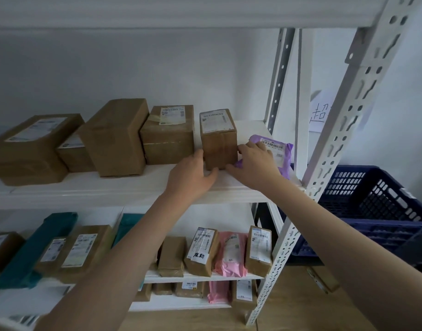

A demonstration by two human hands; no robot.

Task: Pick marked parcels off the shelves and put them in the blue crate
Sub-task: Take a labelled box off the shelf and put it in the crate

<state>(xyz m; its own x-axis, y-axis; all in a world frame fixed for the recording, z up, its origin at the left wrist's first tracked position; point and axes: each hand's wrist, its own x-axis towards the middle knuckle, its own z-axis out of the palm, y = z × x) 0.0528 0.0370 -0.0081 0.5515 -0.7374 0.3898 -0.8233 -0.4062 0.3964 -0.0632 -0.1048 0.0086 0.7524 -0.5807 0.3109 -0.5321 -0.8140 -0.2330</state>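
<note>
Item: small upright carton (219, 137), brown, printed label on its top face, standing on the upper shelf (109, 187). All places below are given from this carton.

Left hand (193, 175): at the carton's left side, fingers spread fairly wide, fingertips at its lower front corner and resting on the shelf board. It encloses nothing.

Right hand (255, 161): at the carton's right side, fingers nearly straight and touching that face. Not closed round anything.

Purple mailer (278, 151): just right of the carton, partly under the right hand, barcode label facing up.

Larger cartons (168, 134): a row of four to the left, the nearest just beside it.

Handwritten-tagged parcel (201, 252): one shelf down, below the carton and slightly left; its slip reads as a mark.

Blue crate (372, 204): well to the right and lower, beyond the rack upright (343, 130).

Step in hand, by my reading: bracketing the small carton to lift or turn it. I see no handwritten mark on it.

Next move calls for: both palms pressing in evenly, a lift off the board, then a carry right around the upright.
</note>
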